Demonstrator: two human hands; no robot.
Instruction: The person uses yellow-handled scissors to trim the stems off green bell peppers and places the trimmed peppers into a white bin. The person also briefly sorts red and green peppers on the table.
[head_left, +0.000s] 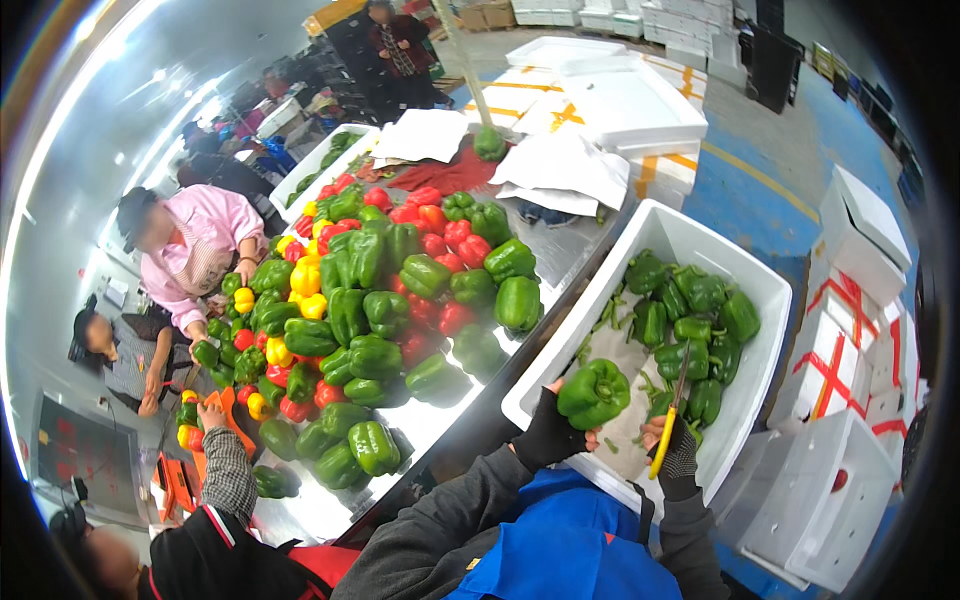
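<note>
My left hand (551, 429), in a black fingerless glove, holds a large green bell pepper (594, 394) over the near end of a white foam box (757, 281). In my right hand (671, 442), gloved with fingertips bare, are yellow-handled scissors (664, 441), blades pointing up and away over the box. Inside the box, green bell peppers (705, 292) lie towards the far and right side, with cut stems (611, 311) along the left. To the left, a metal table (442, 442) bears a heap of green, red and yellow bell peppers (367, 262).
Co-workers in pink (214, 225) and grey (139, 360) stand across the table; another in black (217, 555) reaches in beside me, near an orange device (176, 484). Taped foam boxes (840, 352) are stacked at right. Foam lids (630, 94) and white sheets (559, 169) lie ahead.
</note>
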